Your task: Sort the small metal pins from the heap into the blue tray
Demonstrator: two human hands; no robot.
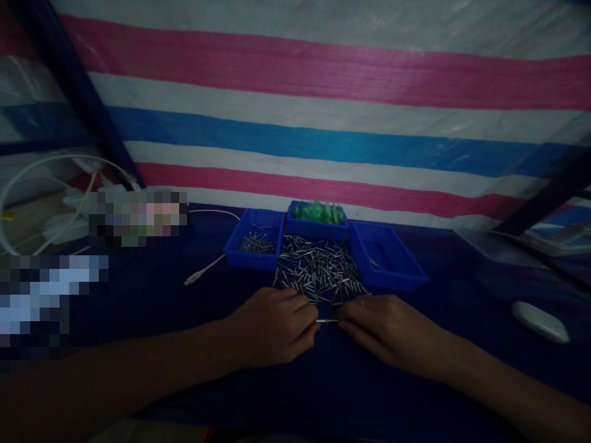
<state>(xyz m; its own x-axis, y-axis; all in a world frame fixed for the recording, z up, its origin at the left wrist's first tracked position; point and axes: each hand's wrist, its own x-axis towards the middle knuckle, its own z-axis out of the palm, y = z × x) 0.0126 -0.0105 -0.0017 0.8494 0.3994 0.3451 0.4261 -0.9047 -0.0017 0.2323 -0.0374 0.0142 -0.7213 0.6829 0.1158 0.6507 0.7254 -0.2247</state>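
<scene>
My left hand [279, 325] is closed in a pinch on one end of a thin silver metal pin [327, 320]. The other end meets the pinched fingertips of my right hand [385, 326], so the pin lies level between both hands just above the dark blue table. Right behind my hands spreads a loose pile of similar metal pins [318, 267]. More pins lie in the left blue tray [253, 261]. A few are visible in the right blue tray [390, 278]. My fingers hide both ends of the held pin.
A third blue tray [318, 231] at the back holds green translucent pieces [318, 212]. A white cable [203, 271] lies left of the trays. At the right rests a white rounded object [540, 321]. A striped plastic sheet [323, 144] hangs behind the table [332, 387].
</scene>
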